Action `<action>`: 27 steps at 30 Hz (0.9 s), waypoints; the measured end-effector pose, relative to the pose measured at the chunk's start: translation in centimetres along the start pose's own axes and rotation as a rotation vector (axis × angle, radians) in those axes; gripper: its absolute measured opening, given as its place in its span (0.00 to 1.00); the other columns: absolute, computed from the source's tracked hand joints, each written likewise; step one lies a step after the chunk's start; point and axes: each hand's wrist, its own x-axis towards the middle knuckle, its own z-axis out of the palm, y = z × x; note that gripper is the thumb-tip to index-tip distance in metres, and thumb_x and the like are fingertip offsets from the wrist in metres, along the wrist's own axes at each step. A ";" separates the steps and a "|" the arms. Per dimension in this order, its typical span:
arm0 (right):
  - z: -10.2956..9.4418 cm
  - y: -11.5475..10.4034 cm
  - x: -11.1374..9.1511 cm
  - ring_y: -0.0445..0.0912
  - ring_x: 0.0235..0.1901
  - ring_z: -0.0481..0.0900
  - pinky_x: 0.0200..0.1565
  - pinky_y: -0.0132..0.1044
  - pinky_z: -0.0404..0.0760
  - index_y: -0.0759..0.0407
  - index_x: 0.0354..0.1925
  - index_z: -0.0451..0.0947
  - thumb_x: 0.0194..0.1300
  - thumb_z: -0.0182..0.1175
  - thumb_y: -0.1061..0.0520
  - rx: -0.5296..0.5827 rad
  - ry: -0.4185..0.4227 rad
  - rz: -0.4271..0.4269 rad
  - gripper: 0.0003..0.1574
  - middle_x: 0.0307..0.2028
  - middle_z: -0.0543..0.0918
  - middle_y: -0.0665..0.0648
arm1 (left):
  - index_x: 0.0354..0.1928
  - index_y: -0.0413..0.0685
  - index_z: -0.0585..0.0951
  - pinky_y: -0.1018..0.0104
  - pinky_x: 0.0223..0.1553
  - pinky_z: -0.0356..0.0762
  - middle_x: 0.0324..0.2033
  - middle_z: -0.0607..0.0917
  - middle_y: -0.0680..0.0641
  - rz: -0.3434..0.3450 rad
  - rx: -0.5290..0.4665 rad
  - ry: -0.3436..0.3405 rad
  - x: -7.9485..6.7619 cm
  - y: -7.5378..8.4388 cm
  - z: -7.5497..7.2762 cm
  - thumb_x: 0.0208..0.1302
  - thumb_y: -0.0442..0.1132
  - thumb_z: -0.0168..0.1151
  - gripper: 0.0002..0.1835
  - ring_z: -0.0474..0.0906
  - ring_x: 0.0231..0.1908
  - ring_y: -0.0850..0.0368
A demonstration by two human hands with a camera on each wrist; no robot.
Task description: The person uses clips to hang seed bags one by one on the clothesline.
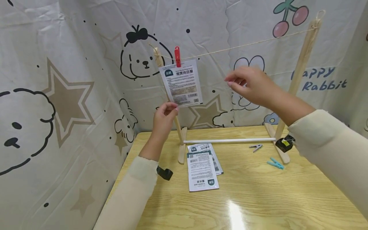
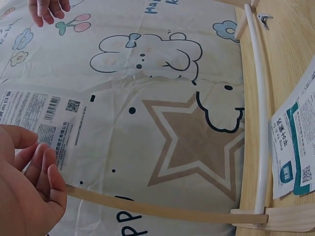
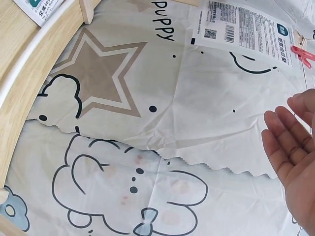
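Note:
A white printed seed packet [image 1: 184, 83] hangs from a thin string, held at its top by a red clothespin [image 1: 177, 57]. My left hand [image 1: 164, 118] is at the packet's lower left corner, its fingers loosely bent. In the left wrist view that hand [image 2: 29, 182] overlaps the packet [image 2: 44, 115], and no part of the packet shows between thumb and fingers. To the right, my right hand [image 1: 248, 83] is in the air below the string, apart from the packet, fingers relaxed and holding nothing. The right wrist view shows these fingers [image 3: 288, 142] away from the clothespin [image 3: 302, 55].
A wooden post [image 1: 300, 70] on each side carries the string, with a white rod [image 1: 230, 140] joining their bases. More packets [image 1: 202, 172] lie overlapping on the table [image 1: 244, 198]. Right of them are a blue clothespin [image 1: 276, 163] and a grey clothespin [image 1: 256, 147].

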 end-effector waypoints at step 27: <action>0.1 2.7 -3.0 0.47 0.45 0.80 0.45 0.19 0.71 0.61 0.54 0.82 0.75 0.56 0.57 0.029 -0.010 0.112 0.15 0.48 0.84 0.58 | 0.52 0.39 0.80 0.69 0.47 0.75 0.46 0.82 0.47 -0.045 0.070 -0.127 -0.6 -1.6 0.6 0.70 0.35 0.61 0.12 0.76 0.45 0.58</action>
